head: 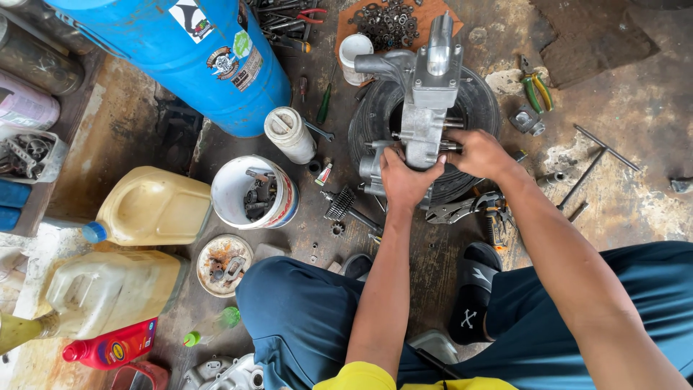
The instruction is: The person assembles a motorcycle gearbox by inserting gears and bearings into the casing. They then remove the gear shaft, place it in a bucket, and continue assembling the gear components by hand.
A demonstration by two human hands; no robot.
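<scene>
Both hands are gripping the grey engine casing [426,108] standing on the black tyre [476,101]: the left hand [404,180] is clasping its near end, the right hand [480,153] its side. Tall and top-heavy, the casing is looking liable to tip off the tyre toward the pliers [458,211] if either grip slips.

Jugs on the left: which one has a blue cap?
The upper yellow jug, lying beside the white bucket. The paler jug below shows no blue cap; the red bottle has a red one.

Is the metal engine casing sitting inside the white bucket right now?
No, the metal engine casing rests on the black tyre, held by both hands, apart from the white bucket.
</scene>
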